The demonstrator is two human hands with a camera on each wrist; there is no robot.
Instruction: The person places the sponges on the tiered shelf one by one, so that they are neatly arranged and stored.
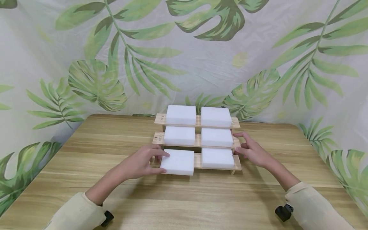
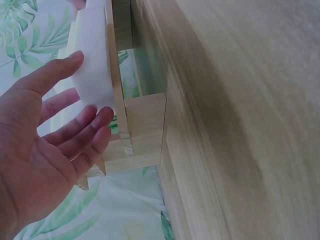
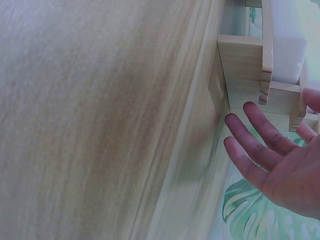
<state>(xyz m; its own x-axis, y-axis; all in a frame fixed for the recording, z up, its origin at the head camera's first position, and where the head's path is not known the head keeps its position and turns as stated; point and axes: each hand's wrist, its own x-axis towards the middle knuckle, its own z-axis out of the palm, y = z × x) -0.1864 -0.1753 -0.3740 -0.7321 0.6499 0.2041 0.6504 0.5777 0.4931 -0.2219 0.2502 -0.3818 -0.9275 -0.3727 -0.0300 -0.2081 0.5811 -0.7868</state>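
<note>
A three-tier wooden stand point(image 1: 197, 160) bears white foam blocks in two columns, two on each tier. My left hand point(image 1: 141, 162) holds the front-left foam block point(image 1: 178, 162) by its left end, thumb at the front and index finger over the top. That block juts a little past the front edge of the lowest tier. In the left wrist view, the other fingers curl beside the block's end. My right hand point(image 1: 254, 152) pinches the right end of the middle tier between thumb and index finger; its other fingers point(image 3: 252, 150) spread loosely below, beside the stand. Beside the held block sits the front-right foam block point(image 1: 218, 158).
The stand rests toward the back of a wood-grain table point(image 1: 184, 204). Behind it hangs a leaf-patterned cloth point(image 1: 201, 70). Further foam blocks point(image 1: 180, 114) fill the upper tiers. The table's back edge runs close behind the stand.
</note>
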